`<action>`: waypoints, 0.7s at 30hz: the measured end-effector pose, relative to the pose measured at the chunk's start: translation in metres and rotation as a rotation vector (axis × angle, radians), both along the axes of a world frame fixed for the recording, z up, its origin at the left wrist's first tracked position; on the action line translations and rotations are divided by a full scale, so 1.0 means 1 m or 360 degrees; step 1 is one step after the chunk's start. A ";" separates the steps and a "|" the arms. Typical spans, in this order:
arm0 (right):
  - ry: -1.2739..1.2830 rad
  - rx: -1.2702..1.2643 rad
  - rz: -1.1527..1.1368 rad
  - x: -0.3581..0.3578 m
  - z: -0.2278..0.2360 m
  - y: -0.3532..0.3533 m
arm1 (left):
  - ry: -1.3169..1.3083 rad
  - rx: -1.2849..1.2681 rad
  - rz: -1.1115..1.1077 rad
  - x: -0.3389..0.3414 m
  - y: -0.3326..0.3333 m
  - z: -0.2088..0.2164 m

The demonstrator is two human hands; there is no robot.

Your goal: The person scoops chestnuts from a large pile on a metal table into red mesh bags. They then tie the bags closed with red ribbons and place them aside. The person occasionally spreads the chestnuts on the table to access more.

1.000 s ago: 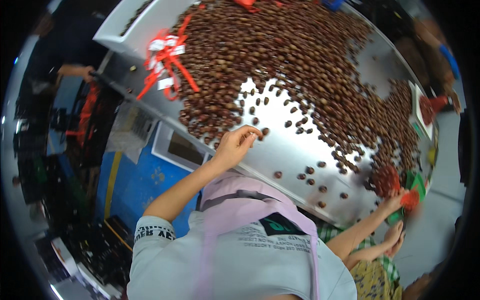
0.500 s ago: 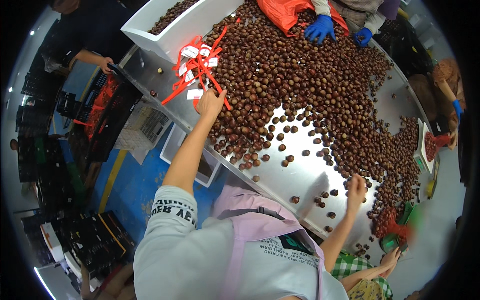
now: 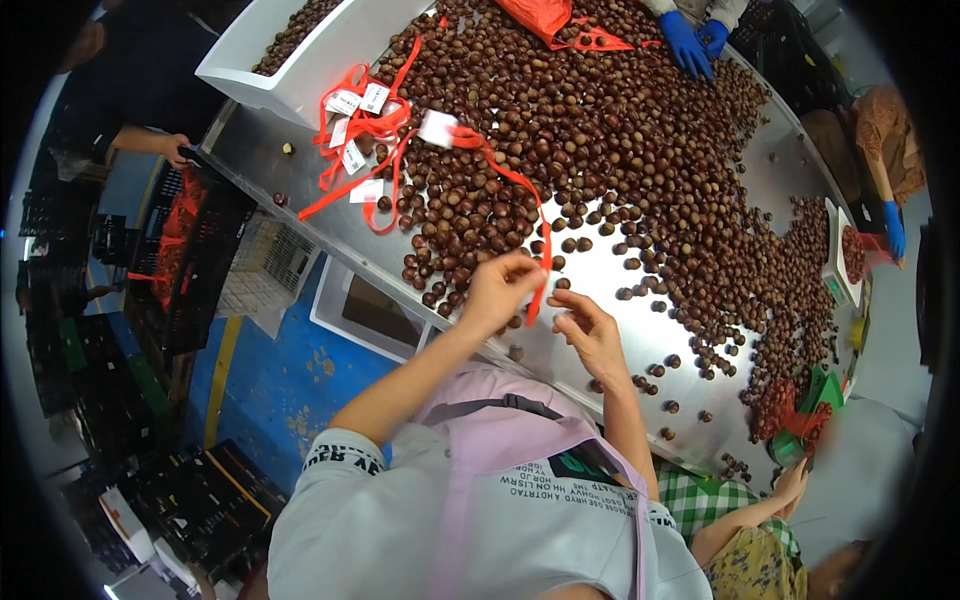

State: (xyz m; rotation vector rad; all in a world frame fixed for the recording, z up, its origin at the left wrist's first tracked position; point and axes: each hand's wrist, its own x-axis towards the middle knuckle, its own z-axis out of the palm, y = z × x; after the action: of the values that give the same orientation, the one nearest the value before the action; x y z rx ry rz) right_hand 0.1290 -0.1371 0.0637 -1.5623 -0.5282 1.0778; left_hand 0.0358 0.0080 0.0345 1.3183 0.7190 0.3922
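My left hand (image 3: 500, 290) is pinched on a red ribbon (image 3: 510, 180) that has a white tag (image 3: 437, 128) at its far end. The ribbon trails over a heap of brown chestnuts (image 3: 620, 140) on a steel table (image 3: 600, 270) and hangs down past my fingers. My right hand (image 3: 592, 338) hovers just right of the ribbon's loose lower end, fingers apart, holding nothing that I can see. A bunch of more red ribbons with white tags (image 3: 355, 125) lies at the table's far left.
A white tub (image 3: 250, 75) with chestnuts stands at the back left. Blue-gloved hands (image 3: 690, 40) and a red mesh bag (image 3: 545, 15) are across the table. Another person's hand holds a red mesh bag (image 3: 800, 420) at right. Black crates (image 3: 190, 260) stand left of the table.
My left hand has come back from the bunch of tagged ribbons, drawing one red ribbon toward me. My right hand has moved left to meet it.
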 end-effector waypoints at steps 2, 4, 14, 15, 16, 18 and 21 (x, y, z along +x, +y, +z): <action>0.0035 -0.0211 0.0060 -0.003 -0.007 0.001 | 0.0019 0.0045 -0.0054 -0.006 -0.018 -0.022; 0.0028 -0.0197 0.0008 -0.003 -0.016 -0.003 | 0.0083 -0.0064 -0.0141 -0.009 -0.025 -0.018; 0.0116 -0.0131 -0.0247 -0.010 -0.013 -0.013 | 0.0152 0.0046 -0.0222 -0.014 -0.008 -0.001; 0.0104 -0.0108 -0.0266 -0.009 -0.010 -0.014 | 0.0154 0.0105 -0.0275 -0.015 -0.006 0.002; 0.0088 -0.0100 -0.0281 -0.008 -0.009 -0.015 | 0.0157 0.0163 -0.0330 -0.015 -0.004 0.008; 0.0056 -0.0084 -0.0315 -0.007 -0.007 -0.018 | 0.0170 0.0435 -0.0484 -0.015 -0.010 0.026; 0.0007 -0.0026 -0.0490 -0.011 -0.019 -0.018 | 0.0227 0.0526 -0.0628 -0.011 -0.024 0.042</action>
State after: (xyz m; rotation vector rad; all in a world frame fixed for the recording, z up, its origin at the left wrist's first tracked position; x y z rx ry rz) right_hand 0.1184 -0.1549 0.0445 -1.5942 -0.2641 0.8514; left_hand 0.0245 -0.0160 0.0763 1.7738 0.5054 0.0988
